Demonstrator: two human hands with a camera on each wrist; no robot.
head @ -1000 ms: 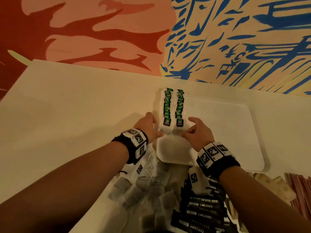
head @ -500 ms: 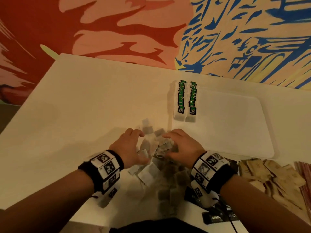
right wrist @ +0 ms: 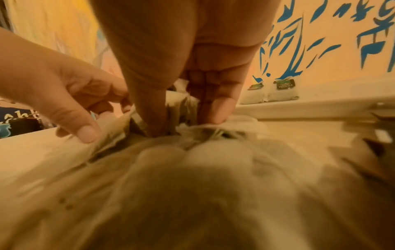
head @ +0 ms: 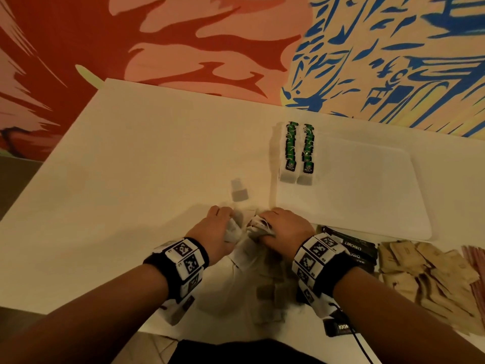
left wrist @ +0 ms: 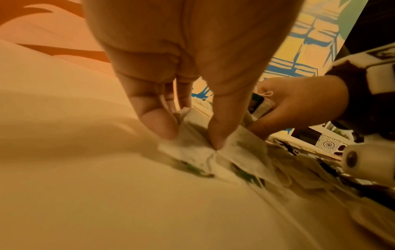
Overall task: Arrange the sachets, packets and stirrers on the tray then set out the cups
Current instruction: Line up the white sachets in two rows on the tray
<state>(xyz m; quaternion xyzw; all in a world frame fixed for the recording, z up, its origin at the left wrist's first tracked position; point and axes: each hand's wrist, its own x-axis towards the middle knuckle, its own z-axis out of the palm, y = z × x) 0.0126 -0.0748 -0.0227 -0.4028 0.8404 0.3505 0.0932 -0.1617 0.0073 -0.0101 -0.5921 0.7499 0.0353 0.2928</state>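
A loose pile of white tea bags [head: 252, 258] lies on the white table just in front of the white tray [head: 367, 195]. My left hand [head: 231, 222] pinches a few of these bags between thumb and fingers [left wrist: 158, 125]. My right hand [head: 259, 227], close beside it, grips a small bunch of tea bags [right wrist: 188, 104] with strings and green tags. Two neat rows of green-tagged tea bags [head: 299, 151] lie along the tray's left side. One stray tea bag [head: 239, 193] sits on the table beyond my left hand.
Black sachets [head: 351, 248] lie right of my right wrist, with a heap of brown paper sachets [head: 420, 271] further right. Red stirrers [head: 475, 261] show at the right edge. A painted wall runs behind the table. No cups are in view.
Both hands drew back from the rows on the tray to the loose pile in front of it. They have closed in on tea bags there and moved nearer each other.
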